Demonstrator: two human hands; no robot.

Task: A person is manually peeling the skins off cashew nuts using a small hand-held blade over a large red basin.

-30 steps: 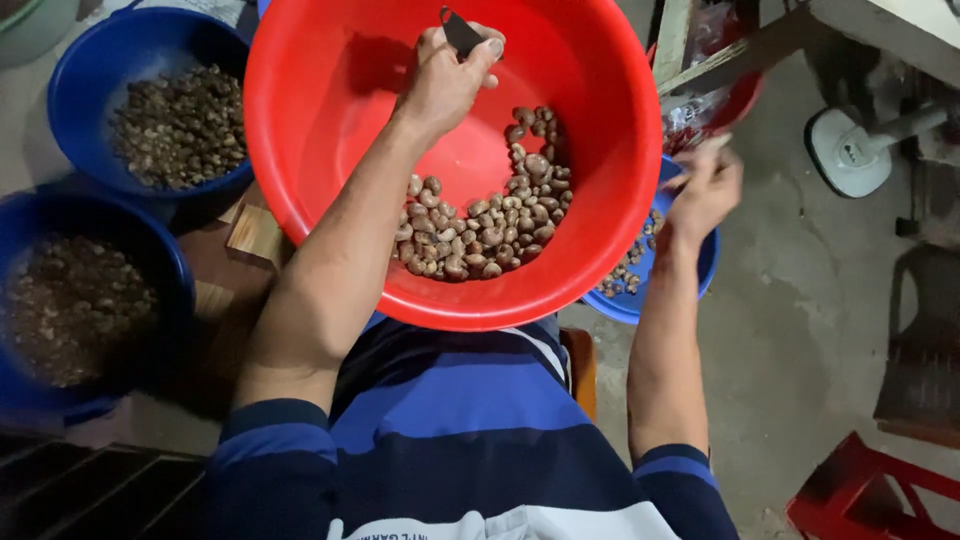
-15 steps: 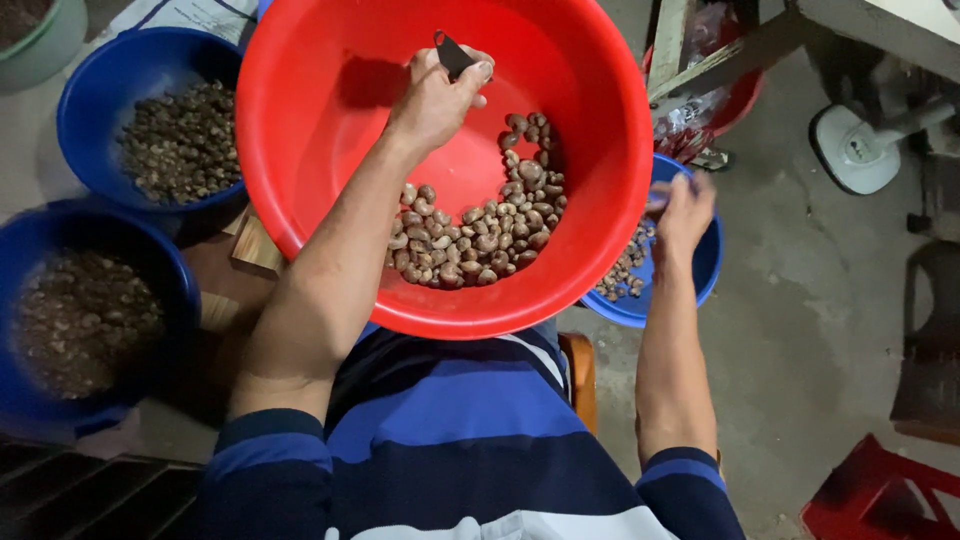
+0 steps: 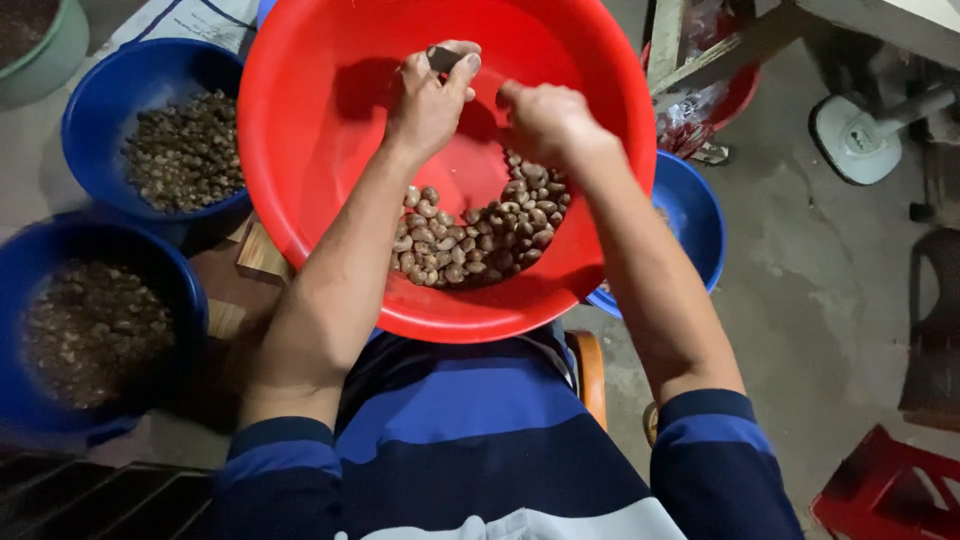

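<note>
A big red basin (image 3: 300, 180) rests on my lap, with a pile of pale brown nuts (image 3: 480, 230) in its near side. My left hand (image 3: 430, 100) is over the basin, closed on a small dark tool (image 3: 445, 58) that sticks out between thumb and fingers. Just to its right, my right hand (image 3: 545, 120) hovers above the nuts with its fingers curled; whether it holds a nut is hidden.
Two blue bowls at the left hold dark bits: one far left (image 3: 150, 90), one near left (image 3: 60, 250). Another blue bowl (image 3: 690, 215) sits under the basin's right rim. A red stool (image 3: 890, 490) and a white fan base (image 3: 860, 140) stand on the concrete floor.
My right hand has come up from the blue bowl at the right and moved into the red basin beside the left hand. The left hand stays on the tool.
</note>
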